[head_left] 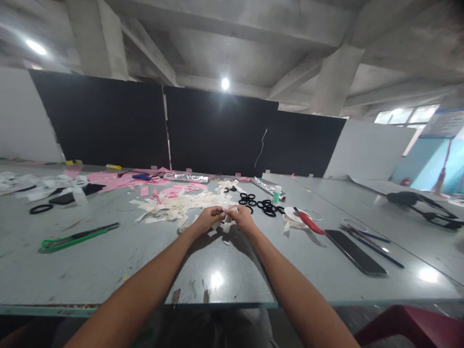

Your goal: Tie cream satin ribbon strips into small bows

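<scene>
My left hand [209, 218] and my right hand [242, 217] meet above the table, fingertips pinched close together. Between them is a cream strip [227, 225] with its ends hanging down. A small dark bit shows at the fingertips, too small to name. Just beyond my left hand spreads a heap of loose cream strips [170, 205], which look like cloth or paper. Several black rings [268, 209] lie in a cluster past my right hand.
On the right lie a white roll [294, 212], a red-handled tool [310, 222], a black phone [355, 252] and scissors [377, 244]. A glue stick [277, 194] stands upright behind. To the left are a green cutter [78, 238] and pink scraps [108, 180].
</scene>
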### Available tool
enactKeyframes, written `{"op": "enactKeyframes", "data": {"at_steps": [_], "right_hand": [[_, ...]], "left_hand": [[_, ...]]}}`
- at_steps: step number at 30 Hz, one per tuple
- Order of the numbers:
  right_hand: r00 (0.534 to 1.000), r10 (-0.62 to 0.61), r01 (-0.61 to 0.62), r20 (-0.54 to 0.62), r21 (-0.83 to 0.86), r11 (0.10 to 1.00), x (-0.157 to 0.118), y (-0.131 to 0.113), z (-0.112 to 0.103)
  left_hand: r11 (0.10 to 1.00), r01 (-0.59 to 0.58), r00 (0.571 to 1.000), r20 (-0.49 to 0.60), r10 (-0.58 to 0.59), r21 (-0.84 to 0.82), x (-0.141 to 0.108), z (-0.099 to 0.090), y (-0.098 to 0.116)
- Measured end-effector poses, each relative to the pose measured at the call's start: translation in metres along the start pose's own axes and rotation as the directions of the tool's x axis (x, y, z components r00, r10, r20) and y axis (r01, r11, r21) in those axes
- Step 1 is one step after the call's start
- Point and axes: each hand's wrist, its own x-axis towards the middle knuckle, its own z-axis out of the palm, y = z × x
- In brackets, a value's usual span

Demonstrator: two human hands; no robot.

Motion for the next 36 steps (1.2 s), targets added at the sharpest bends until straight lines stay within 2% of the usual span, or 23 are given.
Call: {"op": "enactKeyframes", "data": {"at_steps": [2, 5, 11, 14, 21, 24, 28, 32, 36], "right_hand": [[0.998, 0.055, -0.059, 0.032, 0.115, 0.992, -0.001, 0.002, 0.002], [0.991, 0.121, -0.131, 0.056, 0.257, 0.957, 0.0, 0.008, 0.004], [0.99, 0.14, -0.137, 0.004, 0.208, 0.968, 0.002, 0.015, 0.004], [0.988, 0.154, -0.149, -0.006, 0.214, 0.965, 0.001, 0.012, 0.004], [0.976, 0.216, -0.209, 0.003, 0.266, 0.941, -0.003, 0.006, 0.004], [0.979, 0.202, -0.204, 0.037, 0.299, 0.932, -0.003, 0.006, 0.003], [0.987, 0.158, -0.157, 0.02, 0.318, 0.935, 0.0, 0.008, 0.002], [0.985, 0.169, -0.138, -0.042, 0.406, 0.903, 0.002, 0.008, 0.001], [0.982, 0.183, -0.136, -0.045, 0.5, 0.855, 0.001, 0.005, 0.001]], "left_hand": [[1.0, 0.02, 1.0, 0.002, -0.02, 0.002, 0.0, -0.001, 0.0], [0.999, 0.032, 0.998, -0.053, -0.031, 0.012, -0.001, -0.003, 0.0], [0.999, 0.021, 0.998, -0.066, -0.019, 0.032, -0.002, -0.006, -0.003], [0.996, -0.01, 0.994, -0.111, 0.02, 0.083, -0.001, -0.009, -0.005], [0.99, -0.043, 0.986, -0.153, 0.063, 0.131, 0.002, -0.014, -0.007], [0.986, -0.03, 0.983, -0.175, 0.059, 0.166, 0.001, -0.015, -0.005], [1.0, 0.011, 0.993, -0.12, -0.009, 0.016, -0.002, -0.013, -0.003], [0.977, 0.115, 0.988, -0.077, -0.131, -0.18, -0.004, -0.005, 0.0], [0.986, 0.125, 0.992, -0.015, -0.127, -0.109, -0.006, 0.008, 0.004]]}}
